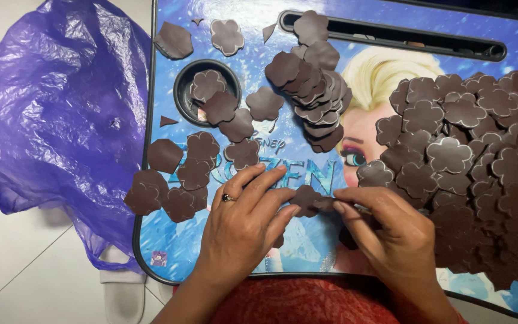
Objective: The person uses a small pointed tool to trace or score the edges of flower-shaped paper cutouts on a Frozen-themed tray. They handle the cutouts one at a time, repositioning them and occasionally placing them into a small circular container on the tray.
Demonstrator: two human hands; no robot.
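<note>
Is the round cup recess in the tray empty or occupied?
Occupied. The round recess holds a brown flower-shaped piece, and a second piece overlaps its lower rim.
</note>
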